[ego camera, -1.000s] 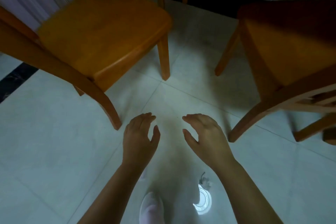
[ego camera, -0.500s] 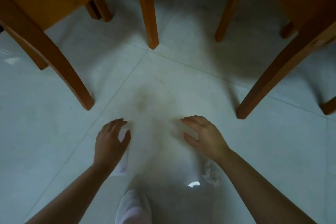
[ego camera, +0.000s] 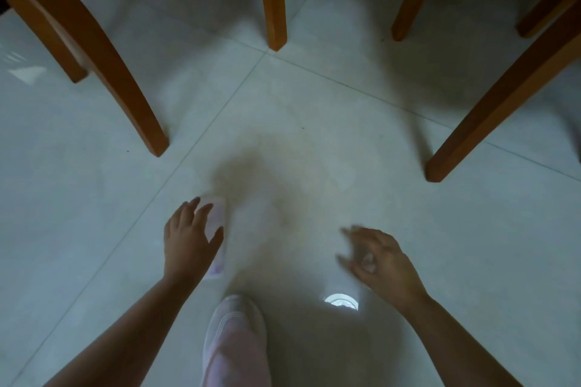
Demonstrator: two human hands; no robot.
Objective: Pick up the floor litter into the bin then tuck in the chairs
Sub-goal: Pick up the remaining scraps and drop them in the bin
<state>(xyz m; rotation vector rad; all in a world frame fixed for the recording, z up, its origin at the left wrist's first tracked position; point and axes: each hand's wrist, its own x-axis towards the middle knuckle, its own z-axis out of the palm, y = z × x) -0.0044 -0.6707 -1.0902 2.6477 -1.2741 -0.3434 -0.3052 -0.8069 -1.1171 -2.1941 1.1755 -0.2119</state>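
L hand (ego camera: 188,239) now down over pale wrapper (ego camera: 218,229) at 7 o'clock, fingers spread, no grip yet | R hand (ego camera: 382,256) blurred, curling, grip unclear | litter pickup starting, chairs (ego camera: 103,50) untucked

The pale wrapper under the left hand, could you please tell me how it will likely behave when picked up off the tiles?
The pale wrapper looks thin and flat, so probably light and floppy. The floor is glossy tile, so it may slide before the left hand pinches an edge. Its blurred outline hides any stiffness.
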